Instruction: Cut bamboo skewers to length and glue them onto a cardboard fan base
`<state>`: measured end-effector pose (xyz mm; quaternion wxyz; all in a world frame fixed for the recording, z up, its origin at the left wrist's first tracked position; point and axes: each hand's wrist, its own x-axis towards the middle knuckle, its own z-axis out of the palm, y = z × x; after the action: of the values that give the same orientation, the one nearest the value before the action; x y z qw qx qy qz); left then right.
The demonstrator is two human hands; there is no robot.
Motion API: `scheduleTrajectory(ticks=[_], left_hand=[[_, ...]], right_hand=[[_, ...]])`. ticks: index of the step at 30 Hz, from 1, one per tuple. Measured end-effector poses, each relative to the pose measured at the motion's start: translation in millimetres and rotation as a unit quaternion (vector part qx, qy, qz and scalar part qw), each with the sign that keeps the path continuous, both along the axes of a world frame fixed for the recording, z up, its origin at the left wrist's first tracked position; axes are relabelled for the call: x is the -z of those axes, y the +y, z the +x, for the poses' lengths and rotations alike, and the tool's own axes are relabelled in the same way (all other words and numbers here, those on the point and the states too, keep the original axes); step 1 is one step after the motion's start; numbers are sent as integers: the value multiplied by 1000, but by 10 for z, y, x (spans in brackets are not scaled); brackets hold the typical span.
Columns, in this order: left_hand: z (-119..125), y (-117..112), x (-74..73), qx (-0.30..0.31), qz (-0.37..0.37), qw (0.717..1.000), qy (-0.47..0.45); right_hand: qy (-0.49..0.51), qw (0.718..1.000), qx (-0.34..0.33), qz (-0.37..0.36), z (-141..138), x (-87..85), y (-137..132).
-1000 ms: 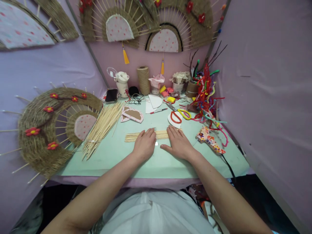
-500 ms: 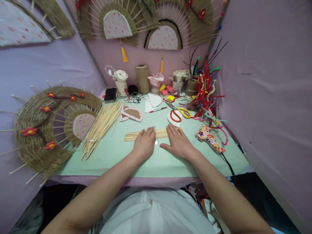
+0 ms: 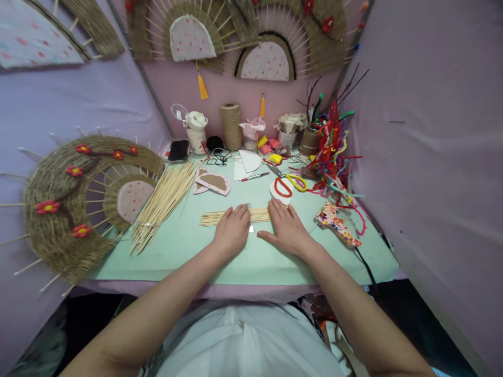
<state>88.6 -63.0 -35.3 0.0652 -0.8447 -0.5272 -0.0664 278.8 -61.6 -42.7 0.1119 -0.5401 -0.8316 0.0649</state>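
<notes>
Green table (image 3: 173, 268) in a lilac-walled booth. Left hand (image 3: 231, 230) palm down at frame centre, fingers together over a row of sticks (image 3: 259, 215); right hand (image 3: 288, 233) flat over the row's other end, thumb spread. Both unclenched, grasping nothing. Small pale piece (image 3: 251, 229) beside left fingertips, nature unclear. Judgement: laying side by side looks done, lining up still under way; no fastening made out, though hands hide much. Scissors (image 3: 288, 177) just beyond right hand; glue gun (image 3: 336, 225) right of centre. Loose pile (image 3: 165, 204) of sticks, left of centre, none of it in the row. Cards (image 3: 214, 181) overlap near its top end. Containers, upper middle: lidded jug (image 3: 195, 133), contents hidden; cup (image 3: 250, 141) with pink wrap poking out; white tub (image 3: 287, 140) topped with crumpled pale stuff; brown pot (image 3: 309, 142) holding tools, one green-ended. Woven fan (image 3: 58, 209), far left, looks finished.
</notes>
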Motion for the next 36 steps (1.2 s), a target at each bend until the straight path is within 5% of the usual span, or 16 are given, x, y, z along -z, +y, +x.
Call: scheduleTrajectory(ticks=[7, 13, 22, 28, 36], left_hand=[[-9, -2, 1, 2, -4, 1000, -5], [-13, -10, 3, 0, -8, 1000, -20], [-31, 0, 54, -5, -9, 999, -31], [-49, -12, 78, -4, -2, 999, -41], [-66, 19, 121, -10, 8, 998, -58]], right_hand=[[165, 962, 51, 212, 252, -386, -49], [223, 923, 136, 284, 584, -675, 53], [285, 934, 108, 185, 482, -850, 724], [118, 984, 87, 104, 227, -858, 1333], [-59, 994, 90, -4, 238, -879, 1837]])
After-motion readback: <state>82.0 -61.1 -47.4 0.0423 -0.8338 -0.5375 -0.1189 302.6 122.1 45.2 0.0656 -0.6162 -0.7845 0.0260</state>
